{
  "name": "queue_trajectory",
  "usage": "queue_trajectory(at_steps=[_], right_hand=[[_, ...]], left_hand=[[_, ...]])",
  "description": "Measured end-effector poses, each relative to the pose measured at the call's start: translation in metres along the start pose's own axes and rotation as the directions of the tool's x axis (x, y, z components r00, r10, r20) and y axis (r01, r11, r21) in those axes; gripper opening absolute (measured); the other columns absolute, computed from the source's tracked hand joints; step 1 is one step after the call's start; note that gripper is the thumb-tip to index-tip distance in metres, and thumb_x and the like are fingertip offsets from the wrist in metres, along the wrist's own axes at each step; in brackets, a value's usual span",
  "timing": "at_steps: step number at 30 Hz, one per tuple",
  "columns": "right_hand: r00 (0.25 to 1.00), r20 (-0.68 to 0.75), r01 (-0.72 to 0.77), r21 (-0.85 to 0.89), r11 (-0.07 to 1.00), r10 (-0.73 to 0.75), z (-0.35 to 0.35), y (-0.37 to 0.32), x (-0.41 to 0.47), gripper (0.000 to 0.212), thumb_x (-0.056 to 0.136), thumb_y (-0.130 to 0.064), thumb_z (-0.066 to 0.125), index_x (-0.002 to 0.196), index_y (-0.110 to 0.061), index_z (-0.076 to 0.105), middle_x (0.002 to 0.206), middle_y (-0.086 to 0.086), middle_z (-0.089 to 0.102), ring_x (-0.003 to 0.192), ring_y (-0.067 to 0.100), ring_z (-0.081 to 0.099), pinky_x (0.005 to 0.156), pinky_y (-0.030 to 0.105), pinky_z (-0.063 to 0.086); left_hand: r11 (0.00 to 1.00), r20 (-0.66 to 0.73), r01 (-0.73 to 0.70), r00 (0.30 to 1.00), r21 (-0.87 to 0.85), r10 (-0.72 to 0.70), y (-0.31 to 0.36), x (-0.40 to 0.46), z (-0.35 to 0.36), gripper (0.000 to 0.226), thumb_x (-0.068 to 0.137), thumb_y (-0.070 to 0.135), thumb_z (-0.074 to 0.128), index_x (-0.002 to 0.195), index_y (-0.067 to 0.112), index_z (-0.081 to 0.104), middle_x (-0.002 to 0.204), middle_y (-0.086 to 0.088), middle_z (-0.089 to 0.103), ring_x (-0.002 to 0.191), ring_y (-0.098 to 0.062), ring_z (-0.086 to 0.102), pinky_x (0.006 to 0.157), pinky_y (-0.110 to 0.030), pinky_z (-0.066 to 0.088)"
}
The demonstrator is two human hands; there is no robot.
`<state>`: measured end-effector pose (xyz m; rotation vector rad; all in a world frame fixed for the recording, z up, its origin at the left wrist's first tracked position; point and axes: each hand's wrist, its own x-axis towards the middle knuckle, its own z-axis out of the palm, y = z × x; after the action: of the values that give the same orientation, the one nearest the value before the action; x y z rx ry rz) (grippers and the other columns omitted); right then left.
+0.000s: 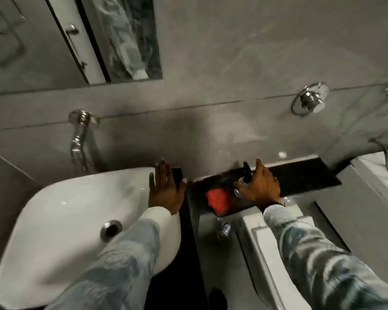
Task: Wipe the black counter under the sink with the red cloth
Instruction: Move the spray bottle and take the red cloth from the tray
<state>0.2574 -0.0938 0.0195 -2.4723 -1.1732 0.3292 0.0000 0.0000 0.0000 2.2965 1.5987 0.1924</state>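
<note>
Head view: a person is leaning over a white sink point(61, 215), the left hand point(166, 189) lying flat and released, fingers spread, across the basin's right rim and the dark counter edge point(177, 175) beside it. The right hand point(261, 186) is resting on a lower black shelf point(305, 177), fingers curled around a small dark object point(246, 171) that is too blurred to name; whether it is truly gripped cannot be told. The red cloth point(217, 199) is lying bunched just to the left of that right hand, between the two hands, touching neither. Wiping is apparently not yet under way; this looks like the step of clearing or reaching before the cloth is taken up. The next move is likely calling for the right hand to free itself, shift left and close on the cloth, then carry it to the black counter under the basin.
</note>
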Motion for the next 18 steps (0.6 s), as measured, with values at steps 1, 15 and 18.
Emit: queue_trajectory(at_steps=[1, 15, 18], right_hand=[[0.992, 0.078, -0.104, 0.039, 0.994, 0.100, 0.014, 0.018, 0.009, 0.115, 0.074, -0.054, 0.077, 0.162, -0.010, 0.016, 0.164, 0.015, 0.033, 0.153, 0.033, 0.033, 0.123, 0.052, 0.026], [0.969, 0.245, -0.167, 0.511, 0.843, 0.044, 0.109, 0.074, 0.122, 0.072, 0.092, -0.026, 0.074, 0.156, -0.021, 0.040, 0.154, 0.007, 0.052, 0.143, 0.027, 0.050, 0.120, 0.043, 0.040], [0.967, 0.256, -0.102, 0.387, 0.916, -0.001, 0.113, 0.064, 0.144, 0.057, 0.095, -0.012, 0.058, 0.150, -0.028, 0.050, 0.141, 0.012, 0.063, 0.128, 0.036, 0.061, 0.107, 0.038, 0.049]], left_hand=[[0.997, 0.036, 0.068, 0.997, -0.022, -0.067, 0.005, 0.008, 0.018, 0.082, 0.101, 0.057, 0.019, 0.159, 0.010, -0.015, 0.169, -0.006, -0.024, 0.157, -0.021, -0.021, 0.129, -0.045, -0.007], [0.969, -0.162, 0.206, 0.970, 0.138, -0.183, 0.006, 0.032, 0.074, 0.074, 0.103, 0.047, 0.030, 0.161, 0.008, 0.006, 0.172, -0.014, 0.002, 0.159, -0.031, 0.000, 0.128, -0.051, 0.003], [0.968, -0.151, 0.214, 0.969, 0.132, -0.194, 0.006, 0.032, 0.074, 0.074, 0.103, 0.045, 0.032, 0.161, 0.007, 0.004, 0.172, -0.013, 0.000, 0.159, -0.029, -0.003, 0.129, -0.050, 0.003]])
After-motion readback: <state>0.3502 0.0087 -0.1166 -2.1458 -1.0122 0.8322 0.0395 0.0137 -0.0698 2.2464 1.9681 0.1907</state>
